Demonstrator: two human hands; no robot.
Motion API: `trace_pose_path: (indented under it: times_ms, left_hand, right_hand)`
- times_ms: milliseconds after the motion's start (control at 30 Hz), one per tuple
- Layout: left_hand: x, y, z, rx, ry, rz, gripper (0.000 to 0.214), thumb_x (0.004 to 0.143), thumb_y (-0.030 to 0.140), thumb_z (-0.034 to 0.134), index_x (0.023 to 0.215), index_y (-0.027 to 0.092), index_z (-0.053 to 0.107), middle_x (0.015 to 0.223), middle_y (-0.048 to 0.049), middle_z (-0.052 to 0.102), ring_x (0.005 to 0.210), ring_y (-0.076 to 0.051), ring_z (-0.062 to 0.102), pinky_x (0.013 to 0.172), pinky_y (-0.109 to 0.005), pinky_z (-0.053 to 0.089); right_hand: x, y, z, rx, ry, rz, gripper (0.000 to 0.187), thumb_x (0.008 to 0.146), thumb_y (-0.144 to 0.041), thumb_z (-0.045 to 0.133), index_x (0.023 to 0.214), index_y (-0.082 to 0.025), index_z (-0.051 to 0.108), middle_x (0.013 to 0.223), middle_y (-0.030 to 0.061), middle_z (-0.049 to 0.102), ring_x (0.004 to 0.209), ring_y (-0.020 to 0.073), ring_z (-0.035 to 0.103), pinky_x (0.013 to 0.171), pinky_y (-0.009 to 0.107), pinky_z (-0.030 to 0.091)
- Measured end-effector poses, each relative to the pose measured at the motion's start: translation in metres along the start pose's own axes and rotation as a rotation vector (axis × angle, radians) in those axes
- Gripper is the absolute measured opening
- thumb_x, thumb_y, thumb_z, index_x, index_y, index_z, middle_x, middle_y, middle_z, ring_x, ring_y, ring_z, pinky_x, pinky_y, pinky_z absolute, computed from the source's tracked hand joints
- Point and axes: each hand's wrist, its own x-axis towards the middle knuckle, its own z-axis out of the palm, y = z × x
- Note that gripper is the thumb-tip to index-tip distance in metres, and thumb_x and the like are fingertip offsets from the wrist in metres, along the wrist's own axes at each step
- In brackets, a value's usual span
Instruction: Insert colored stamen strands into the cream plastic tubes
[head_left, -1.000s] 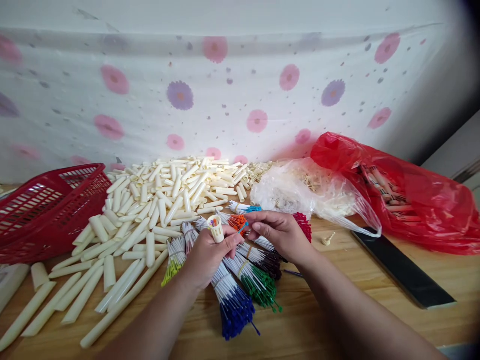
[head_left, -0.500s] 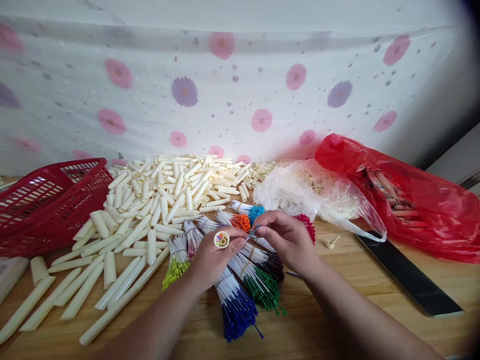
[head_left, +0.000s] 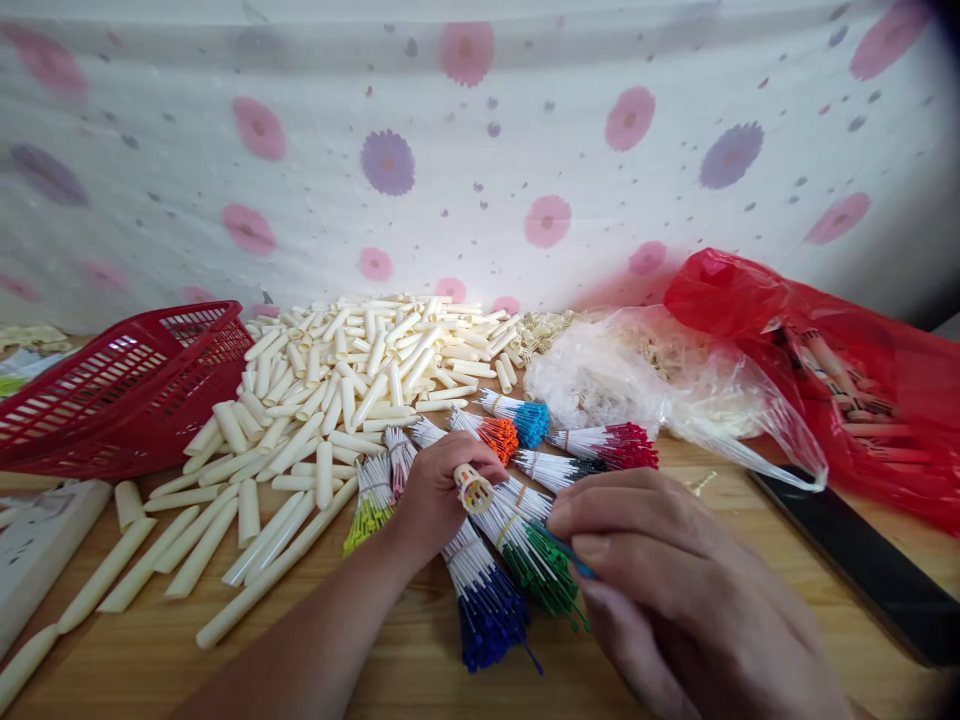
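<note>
My left hand (head_left: 433, 492) is closed round a short cream tube (head_left: 473, 489) with several coloured sticks poking out of its open end. My right hand (head_left: 660, 580) is close to the camera, its thumb and forefinger pinched on a thin blue-tipped stick (head_left: 571, 556). Beneath both hands lie fanned bundles of white sticks with coloured tips: blue (head_left: 489, 612), green (head_left: 541, 568), yellow (head_left: 366, 505), orange (head_left: 493, 434), light blue (head_left: 526, 420) and red (head_left: 615, 444).
A big heap of cream tubes (head_left: 352, 375) covers the wooden table behind the bundles, with longer tubes (head_left: 247, 548) at the left. A red basket (head_left: 120, 390) lies at the left. A clear bag (head_left: 660, 390), a red bag (head_left: 840, 370) and a black strip (head_left: 870, 565) lie at the right.
My right hand has pulled back from the tube toward the camera, with a blue-tipped stick in its pinch. The left hand has tipped the tube's mouth to the right. The view has shifted slightly.
</note>
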Motion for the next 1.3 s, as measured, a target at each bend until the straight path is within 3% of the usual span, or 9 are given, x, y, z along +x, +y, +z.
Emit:
trace_pose_path:
  times_ms: [233, 367, 433, 533, 700, 967, 1167, 1300]
  left_hand:
    - [-0.003, 0.001, 0.002, 0.031, -0.02, 0.017, 0.019, 0.084, 0.033, 0.059, 0.072, 0.019, 0.065, 0.068, -0.0017, 0.06, 0.067, -0.016, 0.056, 0.062, -0.029, 0.043]
    - [-0.006, 0.0, -0.003, 0.109, -0.063, 0.08, 0.03, 0.085, 0.045, 0.055, 0.101, 0.019, 0.061, 0.09, -0.0053, 0.059, 0.087, -0.02, 0.055, 0.077, -0.033, 0.044]
    - [-0.007, 0.0, -0.006, 0.143, -0.112, 0.108, 0.043, 0.089, 0.051, 0.046, 0.117, 0.02, 0.053, 0.104, -0.0083, 0.056, 0.098, -0.022, 0.052, 0.086, -0.035, 0.042]
    - [-0.008, 0.001, -0.009, 0.184, -0.145, 0.13, 0.046, 0.094, 0.048, 0.031, 0.129, 0.021, 0.043, 0.113, -0.0101, 0.051, 0.107, -0.023, 0.047, 0.092, -0.037, 0.039]
    - [-0.01, -0.003, -0.008, 0.346, -0.034, 0.184, 0.035, 0.095, 0.038, 0.036, 0.119, 0.018, 0.052, 0.104, -0.0091, 0.048, 0.101, -0.023, 0.046, 0.087, -0.036, 0.04]
    - [-0.008, -0.004, -0.007, 0.513, 0.135, 0.233, 0.031, 0.093, 0.036, 0.044, 0.111, 0.017, 0.06, 0.097, -0.0083, 0.05, 0.092, -0.022, 0.048, 0.08, -0.036, 0.042]
    - [-0.007, 0.002, -0.005, 0.616, 0.223, 0.231, 0.03, 0.091, 0.037, 0.045, 0.106, 0.019, 0.064, 0.09, -0.0073, 0.051, 0.085, -0.023, 0.048, 0.076, -0.037, 0.041]
    - [-0.008, 0.002, -0.005, 0.648, 0.242, 0.229, 0.029, 0.091, 0.037, 0.047, 0.104, 0.019, 0.065, 0.089, -0.0073, 0.052, 0.084, -0.023, 0.048, 0.075, -0.037, 0.041]
  right_hand:
    - [-0.007, 0.016, 0.028, -0.028, 0.038, -0.036, 0.018, 0.078, -0.003, 0.06, 0.093, -0.012, 0.06, 0.084, 0.0102, 0.069, 0.08, 0.0158, 0.065, 0.071, 0.027, 0.056]
    - [-0.011, 0.028, 0.038, -0.043, 0.073, 0.111, 0.015, 0.079, -0.003, 0.06, 0.088, -0.015, 0.061, 0.081, 0.0069, 0.066, 0.076, 0.0147, 0.061, 0.067, 0.028, 0.052]
    - [-0.012, 0.033, 0.039, -0.029, 0.08, 0.17, 0.014, 0.079, -0.004, 0.061, 0.086, -0.016, 0.062, 0.081, 0.0055, 0.064, 0.076, 0.0135, 0.06, 0.067, 0.026, 0.051]
    - [-0.013, 0.039, 0.036, -0.001, 0.091, 0.224, 0.013, 0.078, -0.004, 0.062, 0.083, -0.016, 0.063, 0.08, 0.0042, 0.059, 0.077, 0.012, 0.059, 0.067, 0.024, 0.05]
    - [-0.013, 0.044, 0.034, 0.024, 0.072, 0.266, 0.011, 0.079, -0.006, 0.062, 0.079, -0.017, 0.062, 0.078, 0.0028, 0.058, 0.076, 0.0119, 0.058, 0.067, 0.023, 0.049]
    - [-0.017, 0.05, 0.046, 0.081, 0.09, 0.347, 0.013, 0.083, -0.008, 0.056, 0.083, -0.018, 0.065, 0.082, 0.0031, 0.059, 0.078, 0.0126, 0.058, 0.07, 0.025, 0.048]
    - [-0.021, 0.054, 0.053, 0.322, 0.14, 0.587, 0.008, 0.082, -0.017, 0.06, 0.077, -0.019, 0.066, 0.082, 0.0023, 0.06, 0.082, 0.0146, 0.057, 0.076, 0.031, 0.047]
    - [-0.026, 0.055, 0.06, 0.571, 0.196, 0.721, 0.008, 0.082, -0.024, 0.063, 0.078, -0.02, 0.068, 0.097, 0.0047, 0.06, 0.095, 0.0173, 0.058, 0.086, 0.036, 0.047]
